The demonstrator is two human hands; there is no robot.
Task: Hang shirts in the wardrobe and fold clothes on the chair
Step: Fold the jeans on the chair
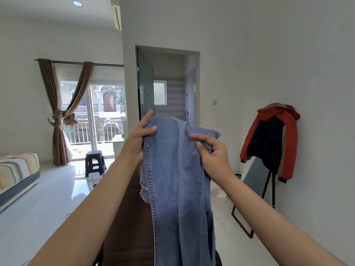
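A pair of light blue jeans (178, 179) hangs in front of me, held up at chest height. My left hand (139, 137) pinches the upper left edge beside the stitched seam, thumb in front. My right hand (213, 154) grips the upper right part of the denim, fingers curled into the cloth. The legs drop down out of the frame's bottom edge. Behind the jeans stands a brown chair back (126, 223), mostly covered by the denim and my left forearm.
A red and navy jacket (272, 141) hangs over a leaning standing mirror (253, 181) at the right wall. A dark plastic stool (95, 162) stands by the balcony door. A striped mattress (17, 169) lies at the left. An open bathroom doorway (169, 85) is straight ahead.
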